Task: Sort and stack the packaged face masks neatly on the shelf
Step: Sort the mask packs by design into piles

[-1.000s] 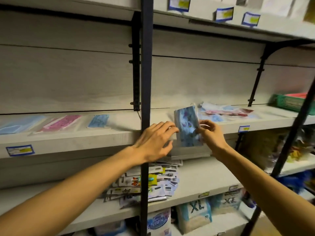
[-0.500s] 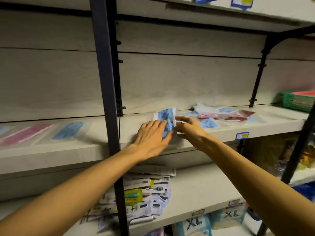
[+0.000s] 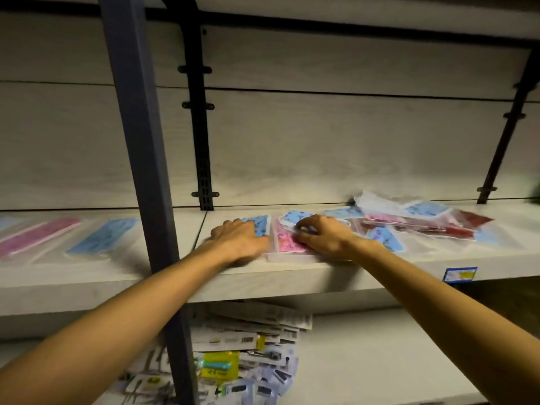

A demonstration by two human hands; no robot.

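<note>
Sorting is partway through, by the look of the shelf (image 3: 292, 273). Off to the left of the dark upright post (image 3: 140, 141), a pink mask packet (image 3: 38, 235) and a blue mask packet (image 3: 102, 236) lie flat in a row, each apart from its neighbour, so that stretch seems dealt with. Just right of the post, the left hand (image 3: 239, 241) rests on a blue patterned packet (image 3: 258, 225), fingers curled down over its near end; whether it presses or grips I cannot tell through the blur. Beside it the right hand (image 3: 324, 235) sits on a pink patterned packet (image 3: 287, 242) near the shelf's front edge, its fingertips curled over the clear wrapper as if pinching or tugging it straight. I'd guess both packets are being squared up side by side.

What remains is plain: a loose heap of packets (image 3: 415, 220) further right, blue, pink and dark red ones overlapping at angles, with crumpled clear plastic on top. None of that is stacked yet. So roughly a few packets are placed and the bigger share still waits. On the lower shelf sits a pile of carded goods (image 3: 248, 346), which seems no part of this job.
</note>
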